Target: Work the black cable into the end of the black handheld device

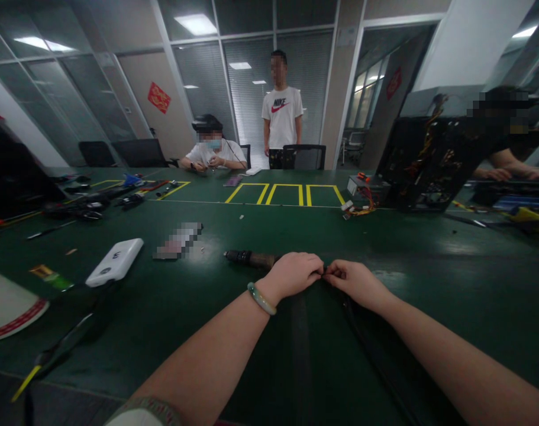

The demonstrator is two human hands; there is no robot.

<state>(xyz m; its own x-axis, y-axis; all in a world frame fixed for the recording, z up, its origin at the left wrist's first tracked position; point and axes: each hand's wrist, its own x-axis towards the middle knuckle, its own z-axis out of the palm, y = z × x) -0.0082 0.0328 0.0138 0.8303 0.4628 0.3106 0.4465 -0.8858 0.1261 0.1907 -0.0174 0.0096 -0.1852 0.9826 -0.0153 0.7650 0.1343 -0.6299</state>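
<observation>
As it lies low in the frame's middle on the green table (429, 260), I pinch the small black piece (325, 272) between my left hand (296, 273) and right hand (355, 281), and it seems light, stiff and fiddly.

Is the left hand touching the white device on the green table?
Apart. The head view shows bare green table between the left hand and the white device.

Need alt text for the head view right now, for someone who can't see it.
Left hand and right hand meet fingertip to fingertip over a small dark part on a green table. A dark cylindrical tool lies just behind the left hand; a white device sits further left.
</observation>
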